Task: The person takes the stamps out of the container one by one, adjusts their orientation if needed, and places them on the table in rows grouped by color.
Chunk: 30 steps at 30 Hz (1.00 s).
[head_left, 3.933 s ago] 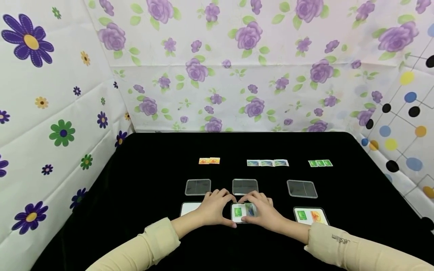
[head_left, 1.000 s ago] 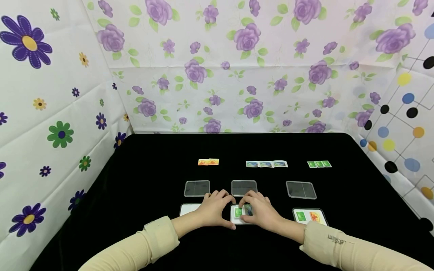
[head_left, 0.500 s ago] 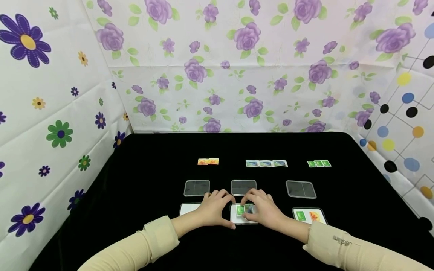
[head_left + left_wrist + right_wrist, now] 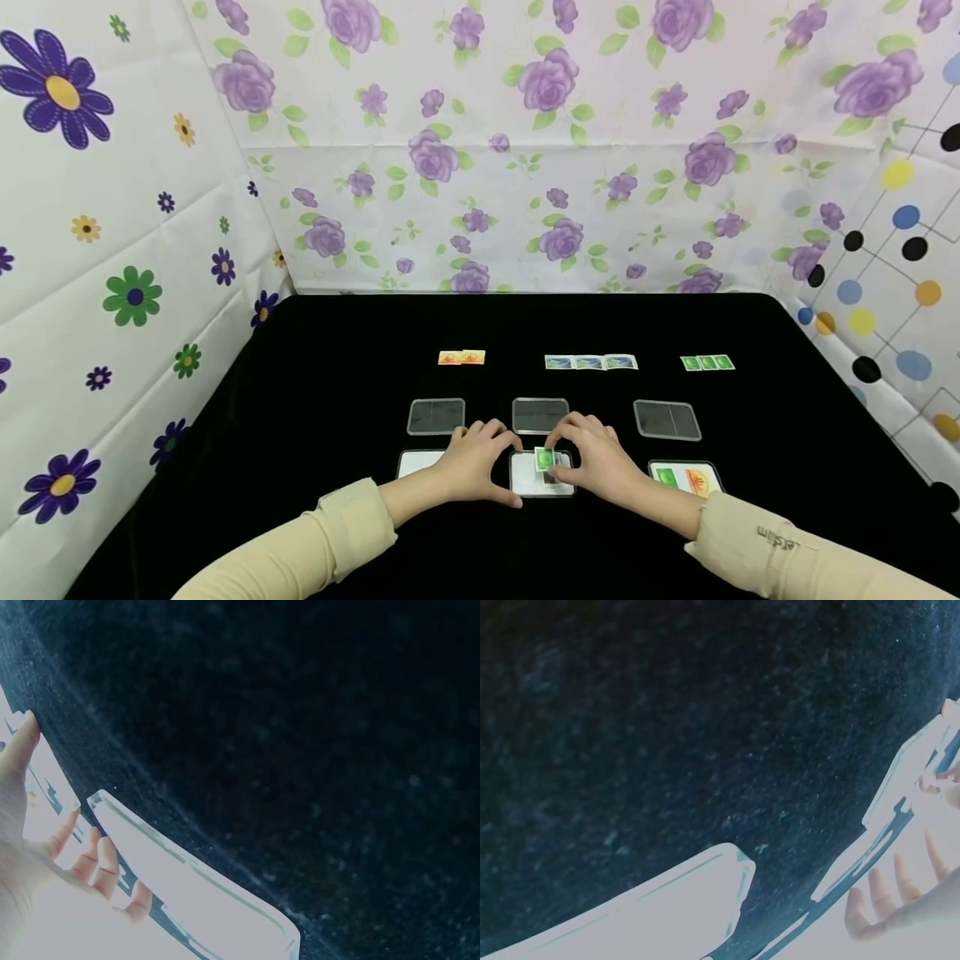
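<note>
My right hand [image 4: 596, 458] pinches a green stamp [image 4: 544, 458] between thumb and fingertips, over the right part of the middle clear case [image 4: 525, 483], which has a white insert. Just below the green stamp a dark stamp [image 4: 551, 479] shows partly, the rest covered by the thumb and the green stamp. My left hand [image 4: 472, 462] holds that case at its left side, forefinger at the far corner and thumb at the near one. In the left wrist view, the left hand [image 4: 45, 847] spans the bright case edge; glare washes out the details.
A white-lined case [image 4: 418, 461] lies partly under my left wrist. By my right forearm, another case [image 4: 678, 468] bears a green and an orange stamp. Clear lids [image 4: 437, 417] [image 4: 540, 416] [image 4: 667, 419] form a row behind. Farther back lie orange [image 4: 461, 357], blue [image 4: 591, 362] and green stamps [image 4: 708, 362].
The right hand has moved right with the green stamp, which earlier lay over the case's left part and now overlaps the dark stamp. My left hand stays in place.
</note>
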Tool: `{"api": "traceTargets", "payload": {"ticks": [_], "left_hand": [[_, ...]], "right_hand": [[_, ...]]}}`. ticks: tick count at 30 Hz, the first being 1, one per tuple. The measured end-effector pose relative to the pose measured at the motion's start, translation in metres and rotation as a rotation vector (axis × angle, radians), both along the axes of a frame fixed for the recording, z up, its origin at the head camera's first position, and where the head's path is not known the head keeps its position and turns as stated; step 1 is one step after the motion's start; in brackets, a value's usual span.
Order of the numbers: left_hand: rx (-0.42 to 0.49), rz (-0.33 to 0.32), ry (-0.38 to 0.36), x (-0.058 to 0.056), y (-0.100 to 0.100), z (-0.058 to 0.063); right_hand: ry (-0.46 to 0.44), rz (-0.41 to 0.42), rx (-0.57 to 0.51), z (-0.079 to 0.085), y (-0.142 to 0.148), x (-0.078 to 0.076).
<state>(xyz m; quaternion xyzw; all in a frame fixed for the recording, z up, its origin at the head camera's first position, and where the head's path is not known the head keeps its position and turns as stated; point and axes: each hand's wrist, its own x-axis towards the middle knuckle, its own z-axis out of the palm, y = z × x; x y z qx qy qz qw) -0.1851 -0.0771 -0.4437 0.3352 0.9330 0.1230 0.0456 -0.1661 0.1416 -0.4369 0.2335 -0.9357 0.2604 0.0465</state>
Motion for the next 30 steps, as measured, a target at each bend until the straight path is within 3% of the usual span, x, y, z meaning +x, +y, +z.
{"api": "traceTargets", "payload": {"ticks": [17,22,30], "left_hand": [[0.009,-0.002,0.010,0.002,0.000,0.001],[0.038,-0.030,0.049,0.003,-0.002,0.002],[0.002,0.002,0.020,0.002,0.000,0.001]], "right_hand": [[0.042,-0.021,-0.030,0.005,0.019,-0.003],[0.052,-0.035,-0.013,0.007,0.024,-0.006],[0.067,-0.053,-0.023,0.011,0.033,-0.011]]}}
